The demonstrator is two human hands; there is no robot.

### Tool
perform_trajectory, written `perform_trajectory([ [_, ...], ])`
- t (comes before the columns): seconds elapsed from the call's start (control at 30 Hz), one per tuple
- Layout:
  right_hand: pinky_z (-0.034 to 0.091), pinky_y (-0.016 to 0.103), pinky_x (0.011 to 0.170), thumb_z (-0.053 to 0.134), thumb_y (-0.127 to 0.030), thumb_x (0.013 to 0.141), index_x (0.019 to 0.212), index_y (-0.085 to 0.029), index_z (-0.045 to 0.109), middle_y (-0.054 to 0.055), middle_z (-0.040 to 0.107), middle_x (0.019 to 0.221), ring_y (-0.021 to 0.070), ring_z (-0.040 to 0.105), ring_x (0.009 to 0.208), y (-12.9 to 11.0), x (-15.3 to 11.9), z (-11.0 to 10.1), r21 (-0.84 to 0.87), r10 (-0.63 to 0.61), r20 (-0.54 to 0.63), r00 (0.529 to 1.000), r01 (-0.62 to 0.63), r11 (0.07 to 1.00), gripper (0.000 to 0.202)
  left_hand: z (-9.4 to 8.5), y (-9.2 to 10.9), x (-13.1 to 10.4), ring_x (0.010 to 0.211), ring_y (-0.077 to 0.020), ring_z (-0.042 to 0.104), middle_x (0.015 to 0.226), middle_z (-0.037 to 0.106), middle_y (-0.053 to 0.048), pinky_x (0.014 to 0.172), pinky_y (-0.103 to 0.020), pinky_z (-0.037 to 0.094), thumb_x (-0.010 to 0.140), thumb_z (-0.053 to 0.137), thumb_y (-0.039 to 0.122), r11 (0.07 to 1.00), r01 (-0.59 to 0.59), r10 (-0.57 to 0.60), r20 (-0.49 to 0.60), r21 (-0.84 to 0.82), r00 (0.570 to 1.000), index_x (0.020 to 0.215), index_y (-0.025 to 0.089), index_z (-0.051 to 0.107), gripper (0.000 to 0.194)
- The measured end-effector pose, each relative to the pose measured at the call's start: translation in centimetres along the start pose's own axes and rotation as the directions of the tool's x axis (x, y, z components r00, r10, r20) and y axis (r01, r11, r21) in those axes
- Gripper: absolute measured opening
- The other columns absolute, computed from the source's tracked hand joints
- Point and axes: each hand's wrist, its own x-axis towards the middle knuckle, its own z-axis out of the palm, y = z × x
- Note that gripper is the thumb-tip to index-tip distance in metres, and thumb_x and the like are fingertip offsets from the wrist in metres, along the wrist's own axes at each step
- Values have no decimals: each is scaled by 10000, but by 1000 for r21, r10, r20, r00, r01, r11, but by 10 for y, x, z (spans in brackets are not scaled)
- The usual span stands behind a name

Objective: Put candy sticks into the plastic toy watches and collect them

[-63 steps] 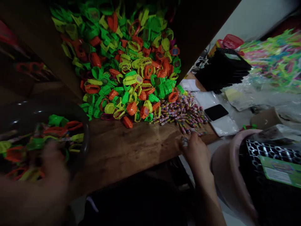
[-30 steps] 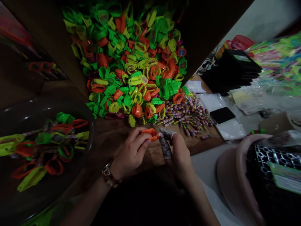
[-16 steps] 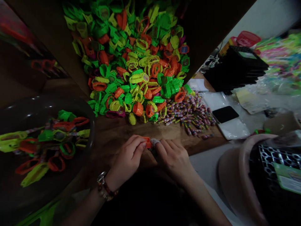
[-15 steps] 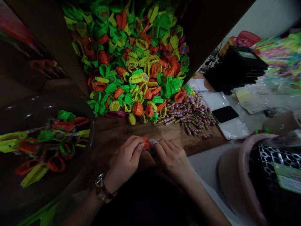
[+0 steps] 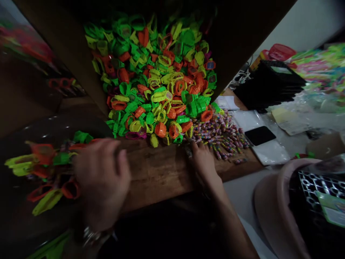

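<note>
My left hand (image 5: 104, 180) is over the right side of a dark basin (image 5: 61, 122), smeared by motion. Its thumb stands off from the fingers, and whether it holds anything is unclear. In the basin lie plastic toy watches in orange, yellow and green, with an orange toy watch (image 5: 44, 153) on top. My right hand (image 5: 203, 162) rests at the near left edge of a heap of small wrapped candy rolls (image 5: 226, 135), fingers curled down and closed. A greyish patterned wrap (image 5: 188, 151) shows by its fingers; what they pinch is hidden.
A big heap of toy watches (image 5: 161, 90) spills from a dark-walled box onto the wooden board (image 5: 159, 172). To the right are a black phone (image 5: 260, 135) on clear bags, a stack of black trays (image 5: 272, 84) and a pinkish tub (image 5: 272, 190).
My hands have parted from the orange toy watch they both held. The left swung left over the basin; the right moved up to the candy rolls. Another orange watch shows in the basin.
</note>
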Motion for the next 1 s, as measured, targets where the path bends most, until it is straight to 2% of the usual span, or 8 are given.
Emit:
perform_trajectory([
  [0.1, 420, 363, 725, 439, -130, 829, 1112, -138, 580, 194, 553, 978, 303, 534, 918, -10, 0, 11, -20, 69, -133, 989, -72, 997, 317, 60, 15, 8, 899, -287, 566, 861, 622, -116, 802, -417, 445, 898, 456, 324, 993, 122, -119, 318, 11, 941, 832, 168, 610, 229],
  [0.2, 432, 347, 694, 404, -128, 851, 1068, -109, 571, 194, 541, 960, 284, 541, 888, -17, 4, 18, 2, 165, -190, 968, -167, 986, 275, 109, 16, 19, 972, -315, 540, 897, 603, -143, 811, -432, 451, 876, 491, 332, 975, 219, -193, 325, -45, 926, 768, 168, 603, 226],
  [0.3, 435, 325, 652, 297, -79, 880, 1033, -74, 554, 203, 553, 940, 267, 568, 853, -17, 12, 18, 16, 219, -200, 955, -220, 975, 299, 128, 8, 26, 1050, -305, 510, 935, 587, -127, 930, -455, 411, 825, 574, 302, 950, 249, -182, 311, -190, 933, 724, 179, 601, 161],
  [0.47, 431, 315, 655, 238, -10, 866, 1001, -40, 556, 221, 591, 914, 269, 609, 846, -15, 17, 10, 32, 243, -166, 956, -241, 970, 347, 123, -4, 18, 1048, -250, 539, 1034, 575, -102, 927, -420, 447, 764, 633, 313, 778, 396, -240, 352, -488, 905, 729, 175, 591, 148],
  [0.67, 408, 288, 625, 357, -22, 816, 935, -101, 579, 154, 635, 846, 223, 607, 743, 2, 4, -1, 66, 246, -100, 964, -240, 968, 264, 97, 7, -2, 815, -189, 660, 887, 667, -51, 708, -356, 555, 732, 651, 433, 362, 649, -248, 602, -669, 759, 1038, 170, 524, 423],
  [0.83, 454, 316, 715, 404, -151, 796, 944, -141, 562, 110, 611, 871, 219, 575, 809, 14, -19, -22, 465, 88, -355, 931, 93, 881, 217, 76, 33, 0, 861, -169, 661, 910, 687, -24, 819, -349, 548, 677, 741, 292, -65, 785, -78, 787, -617, 612, 1154, 216, 549, 520],
  [0.9, 471, 322, 760, 429, -198, 819, 967, -147, 570, 103, 607, 910, 210, 577, 853, 9, -31, -33, 614, -32, -388, 921, 284, 737, 211, 74, 41, 1, 844, -158, 659, 930, 689, -29, 822, -328, 545, 676, 751, 268, -98, 778, -67, 784, -620, 617, 1084, 204, 605, 438],
  [1.0, 489, 299, 782, 473, -237, 861, 1048, -181, 569, 68, 635, 951, 182, 602, 883, -2, -47, -45, 781, -163, -309, 937, 348, 518, 218, 75, 47, 1, 861, -165, 660, 966, 695, -34, 843, -327, 539, 679, 758, 285, -31, 721, -116, 718, -693, 686, 1036, 196, 635, 388],
])
